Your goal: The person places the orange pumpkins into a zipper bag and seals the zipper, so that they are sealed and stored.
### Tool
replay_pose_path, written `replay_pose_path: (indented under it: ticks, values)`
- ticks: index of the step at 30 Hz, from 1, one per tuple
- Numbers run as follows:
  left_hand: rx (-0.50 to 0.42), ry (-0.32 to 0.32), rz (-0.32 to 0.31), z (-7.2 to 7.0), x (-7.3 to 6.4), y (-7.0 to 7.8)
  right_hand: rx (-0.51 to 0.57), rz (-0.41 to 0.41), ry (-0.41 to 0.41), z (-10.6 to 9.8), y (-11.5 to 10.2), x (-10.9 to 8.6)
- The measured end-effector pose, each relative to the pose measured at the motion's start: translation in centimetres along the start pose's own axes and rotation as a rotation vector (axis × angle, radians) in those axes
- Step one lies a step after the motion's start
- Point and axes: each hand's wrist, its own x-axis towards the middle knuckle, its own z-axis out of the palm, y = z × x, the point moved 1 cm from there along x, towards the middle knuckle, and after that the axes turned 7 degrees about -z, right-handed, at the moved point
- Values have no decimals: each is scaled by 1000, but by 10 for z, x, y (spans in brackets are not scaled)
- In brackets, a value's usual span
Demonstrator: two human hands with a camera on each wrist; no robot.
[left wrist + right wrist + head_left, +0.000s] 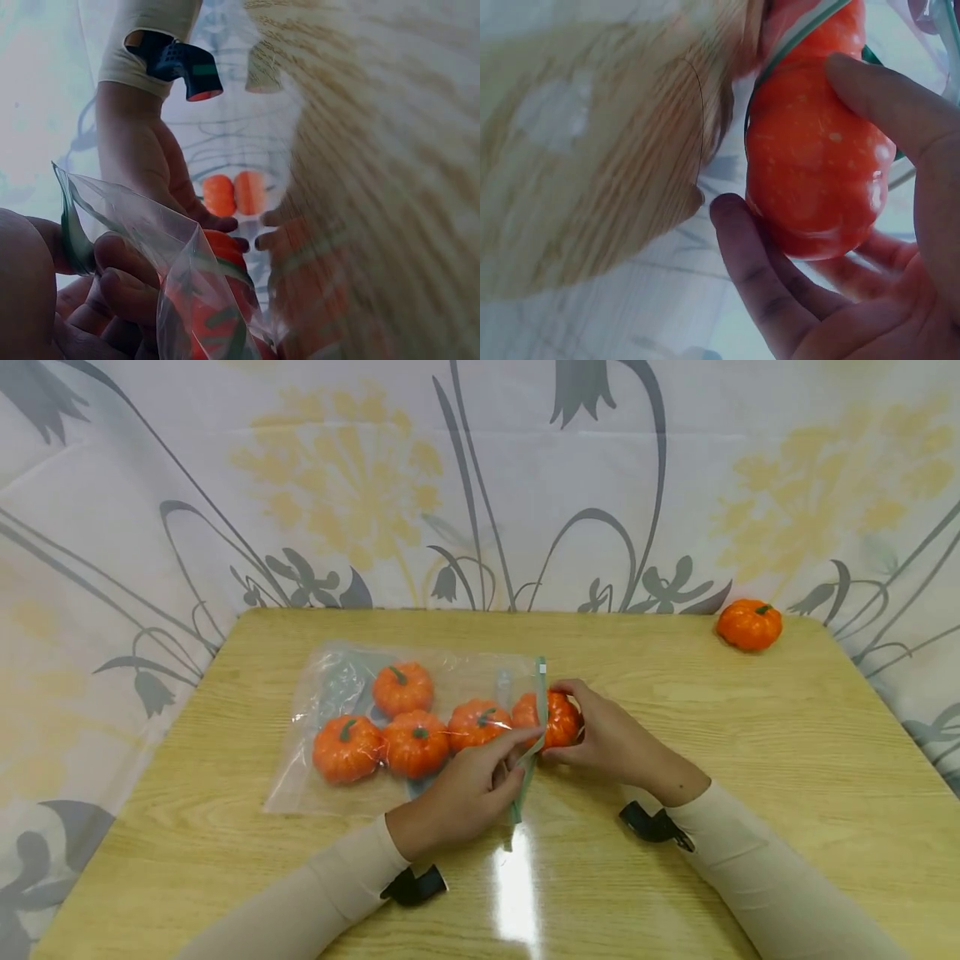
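A clear zip bag (300, 789) with a green strip along its mouth lies on the table, its mouth towards the right. Inside are several small orange pumpkins (416, 745) with green stems. My left hand (467, 789) pinches the green edge (73, 225) of the bag's mouth between thumb and fingers. My right hand (618, 742) grips another pumpkin (817, 161) at the mouth, thumb on one side and fingers on the other. That pumpkin is partly within the bag, with its outer part showing past the green strip.
One more orange pumpkin (750, 625) sits at the far right corner of the wooden table (750, 735). Behind the table hangs a flower-patterned cloth (495, 485). Black wrist devices (416, 887) are on both sleeves.
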Motion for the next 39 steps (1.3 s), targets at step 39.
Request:
replay_pose_path:
  ticks: [39]
  values:
    - [19, -23, 21, 0, 1, -3, 337, 91, 46, 4, 7, -1]
